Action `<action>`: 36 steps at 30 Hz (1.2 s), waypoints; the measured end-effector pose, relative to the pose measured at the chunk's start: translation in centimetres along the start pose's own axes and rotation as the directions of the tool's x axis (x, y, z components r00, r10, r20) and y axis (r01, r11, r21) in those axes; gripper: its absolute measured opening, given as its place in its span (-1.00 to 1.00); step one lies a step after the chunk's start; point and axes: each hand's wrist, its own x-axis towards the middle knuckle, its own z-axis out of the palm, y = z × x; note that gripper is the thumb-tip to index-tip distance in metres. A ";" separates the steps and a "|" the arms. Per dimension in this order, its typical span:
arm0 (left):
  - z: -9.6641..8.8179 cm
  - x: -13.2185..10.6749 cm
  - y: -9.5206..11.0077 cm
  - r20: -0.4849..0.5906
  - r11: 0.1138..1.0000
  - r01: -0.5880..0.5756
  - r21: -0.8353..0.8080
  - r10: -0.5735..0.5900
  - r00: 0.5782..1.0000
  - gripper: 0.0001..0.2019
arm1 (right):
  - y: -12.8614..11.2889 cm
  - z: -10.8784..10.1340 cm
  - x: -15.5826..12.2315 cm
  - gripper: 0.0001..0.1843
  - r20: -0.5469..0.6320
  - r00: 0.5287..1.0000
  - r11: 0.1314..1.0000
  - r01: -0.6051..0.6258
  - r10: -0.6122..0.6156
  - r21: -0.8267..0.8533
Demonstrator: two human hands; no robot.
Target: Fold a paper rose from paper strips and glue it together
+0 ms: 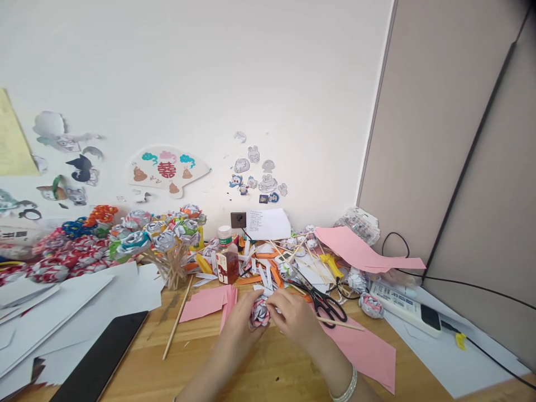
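A paper flower [260,312] with white, grey and pink petals sits between my two hands above the wooden table. My left hand [239,321] curls round its left side and holds it. On the other side, my right hand [293,315] has its thumb and forefinger pinched at the flower's edge, pressing the paper. A wooden stick [341,324] juts out to the right from beside my right hand. Black-handled scissors [324,304] lie just beyond that hand. Pink paper pieces [205,304] rest left of my left hand, and a larger pink sheet [368,354] lies to the right.
A bottle [226,259] stands behind my hands. Bundled paper flowers on sticks [171,257] rise at the left back. A black tablet-like slab [103,357] and white sheets [79,318] cover the left. A white power strip [404,307] with a cable lies right.
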 end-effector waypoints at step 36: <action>0.2 -0.2 -0.7 0.025 0.995 -0.073 0.072 0.071 0.997 -0.56 | 1.2 0.3 -0.3 -0.79 0.110 0.990 0.986 0.102 -0.088 -0.130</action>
